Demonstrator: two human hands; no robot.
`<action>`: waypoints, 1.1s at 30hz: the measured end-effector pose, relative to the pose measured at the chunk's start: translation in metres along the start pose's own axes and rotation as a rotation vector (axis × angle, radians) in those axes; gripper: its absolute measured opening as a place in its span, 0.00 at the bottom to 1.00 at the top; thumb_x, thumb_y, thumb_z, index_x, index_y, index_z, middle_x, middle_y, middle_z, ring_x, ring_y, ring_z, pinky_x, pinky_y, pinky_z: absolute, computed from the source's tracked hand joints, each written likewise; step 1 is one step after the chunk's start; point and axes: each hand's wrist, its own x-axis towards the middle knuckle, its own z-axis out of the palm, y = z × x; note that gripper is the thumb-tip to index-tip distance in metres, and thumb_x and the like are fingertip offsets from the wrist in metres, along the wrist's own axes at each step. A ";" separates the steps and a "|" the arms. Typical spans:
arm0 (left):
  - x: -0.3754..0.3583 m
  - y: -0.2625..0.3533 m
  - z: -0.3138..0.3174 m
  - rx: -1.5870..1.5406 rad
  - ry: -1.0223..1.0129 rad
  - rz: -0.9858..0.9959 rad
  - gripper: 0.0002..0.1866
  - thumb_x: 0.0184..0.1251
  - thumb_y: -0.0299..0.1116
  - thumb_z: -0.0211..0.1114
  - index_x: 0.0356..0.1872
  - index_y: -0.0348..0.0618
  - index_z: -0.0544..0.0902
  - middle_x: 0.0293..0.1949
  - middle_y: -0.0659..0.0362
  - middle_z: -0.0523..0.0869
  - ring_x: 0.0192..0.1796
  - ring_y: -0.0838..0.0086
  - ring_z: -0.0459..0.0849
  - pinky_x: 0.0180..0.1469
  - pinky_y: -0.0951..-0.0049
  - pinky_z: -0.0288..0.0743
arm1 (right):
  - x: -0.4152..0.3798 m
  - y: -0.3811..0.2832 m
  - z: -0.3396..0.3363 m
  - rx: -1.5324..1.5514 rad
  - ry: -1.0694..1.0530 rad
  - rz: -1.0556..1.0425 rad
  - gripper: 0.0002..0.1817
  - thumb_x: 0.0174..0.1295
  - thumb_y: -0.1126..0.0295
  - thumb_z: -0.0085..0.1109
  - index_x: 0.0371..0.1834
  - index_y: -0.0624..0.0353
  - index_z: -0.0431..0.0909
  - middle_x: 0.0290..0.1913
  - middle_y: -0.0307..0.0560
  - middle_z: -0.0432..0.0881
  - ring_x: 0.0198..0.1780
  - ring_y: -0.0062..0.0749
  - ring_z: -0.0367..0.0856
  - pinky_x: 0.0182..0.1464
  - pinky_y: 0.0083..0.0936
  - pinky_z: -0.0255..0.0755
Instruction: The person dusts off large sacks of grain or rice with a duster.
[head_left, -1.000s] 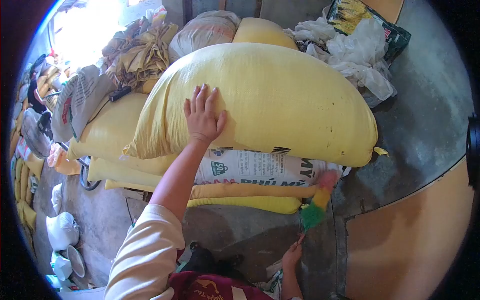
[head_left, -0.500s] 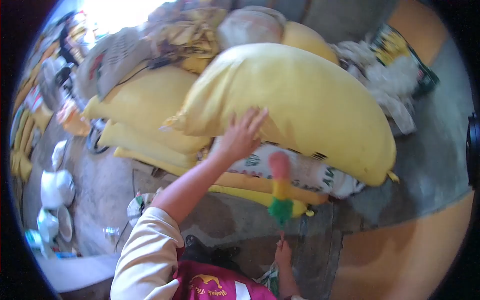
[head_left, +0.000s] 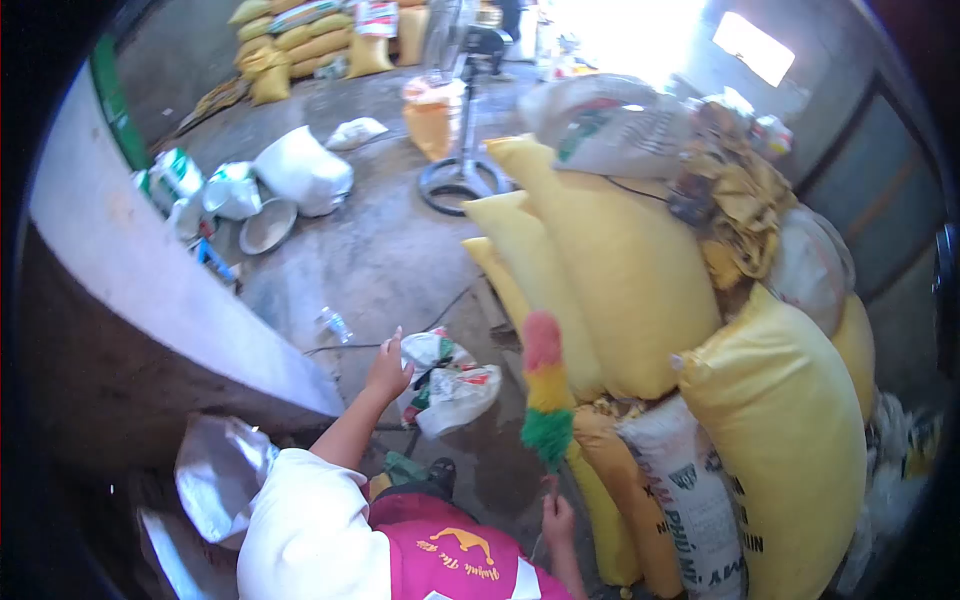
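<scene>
My right hand (head_left: 558,520) is closed round the thin handle of a fluffy duster (head_left: 547,390), red at the tip, yellow in the middle and green at its base. The duster stands upright in front of the stacked sacks. My left hand (head_left: 388,372) is held out over the floor, fingers stretched and nothing in it. Nearest to it lies a crumpled white plastic bag (head_left: 462,398) with red and green print. To the right, a full yellow sack (head_left: 785,420) lies beside a white printed sack (head_left: 680,480).
A stand fan's round base (head_left: 458,186) and an orange bag (head_left: 433,125) stand farther off. White sacks (head_left: 305,172) and a metal basin (head_left: 268,226) sit at the left. A clear bottle (head_left: 336,325) lies on the floor. A low white-topped wall (head_left: 190,290) runs along my left.
My view has swung left. My left hand has come off the large yellow sack and is now over the floor near the white bag. The duster stays in my right hand.
</scene>
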 end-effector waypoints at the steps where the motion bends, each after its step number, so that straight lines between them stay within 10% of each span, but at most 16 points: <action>1: -0.007 -0.019 -0.008 0.003 0.016 -0.046 0.38 0.53 0.36 0.60 0.64 0.41 0.52 0.55 0.41 0.66 0.56 0.51 0.67 0.58 0.62 0.62 | 0.018 0.003 0.009 0.010 -0.033 -0.033 0.13 0.60 0.63 0.50 0.30 0.64 0.73 0.21 0.46 0.72 0.26 0.25 0.69 0.31 0.27 0.64; 12: -0.104 -0.137 -0.038 -0.111 0.323 -0.404 0.37 0.54 0.36 0.59 0.63 0.38 0.52 0.54 0.41 0.67 0.54 0.54 0.69 0.55 0.64 0.64 | 0.105 -0.072 0.084 -0.057 -0.352 -0.342 0.12 0.59 0.64 0.51 0.28 0.63 0.73 0.20 0.34 0.68 0.23 0.17 0.64 0.26 0.20 0.60; 16: -0.148 -0.138 -0.041 -0.363 0.268 -0.581 0.38 0.53 0.38 0.62 0.63 0.37 0.54 0.34 0.49 0.80 0.36 0.60 0.79 0.43 0.69 0.71 | 0.126 -0.074 0.105 0.124 -0.592 -0.256 0.11 0.59 0.63 0.53 0.29 0.60 0.74 0.19 0.31 0.67 0.20 0.13 0.62 0.21 0.15 0.57; 23: -0.192 -0.186 -0.029 -0.572 0.253 -0.875 0.37 0.56 0.41 0.61 0.63 0.37 0.55 0.29 0.55 0.80 0.29 0.73 0.78 0.32 0.71 0.74 | 0.155 -0.099 0.132 0.203 -0.773 -0.053 0.10 0.60 0.63 0.52 0.31 0.59 0.74 0.17 0.29 0.65 0.15 0.13 0.60 0.16 0.13 0.53; 33: -0.051 -0.207 -0.041 -0.940 -0.149 -0.962 0.39 0.58 0.52 0.56 0.65 0.48 0.50 0.37 0.61 0.79 0.34 0.77 0.79 0.29 0.77 0.64 | 0.244 -0.176 0.210 0.232 -0.764 -0.068 0.10 0.61 0.64 0.50 0.32 0.60 0.74 0.16 0.30 0.64 0.15 0.12 0.59 0.15 0.14 0.52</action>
